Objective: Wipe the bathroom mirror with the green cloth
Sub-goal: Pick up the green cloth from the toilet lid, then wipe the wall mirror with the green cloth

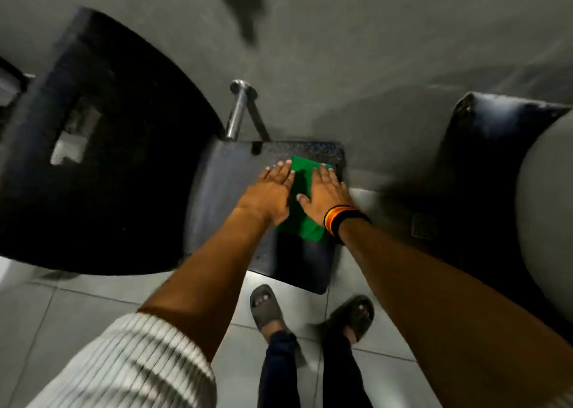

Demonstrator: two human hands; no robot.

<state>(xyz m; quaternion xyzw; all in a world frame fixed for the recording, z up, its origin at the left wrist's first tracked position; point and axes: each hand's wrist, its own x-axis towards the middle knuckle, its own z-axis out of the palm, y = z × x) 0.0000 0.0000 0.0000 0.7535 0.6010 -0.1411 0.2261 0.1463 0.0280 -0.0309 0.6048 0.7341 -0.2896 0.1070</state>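
The green cloth (302, 190) lies flat on the dark speckled counter (235, 175) below me. My left hand (269, 193) rests palm down on the cloth's left side, fingers straight and together. My right hand (325, 195), with a striped band at the wrist, presses flat on the cloth's right side. A strip of cloth shows between the hands, and a corner sticks out under my right wrist. No mirror is in view.
A chrome tap (238, 110) juts from the grey wall above the counter. A black basin (108, 147) fills the left. A dark seat or tank (483, 147) and a pale rounded object (545, 209) stand right. My sandalled feet (266, 308) stand on pale floor tiles.
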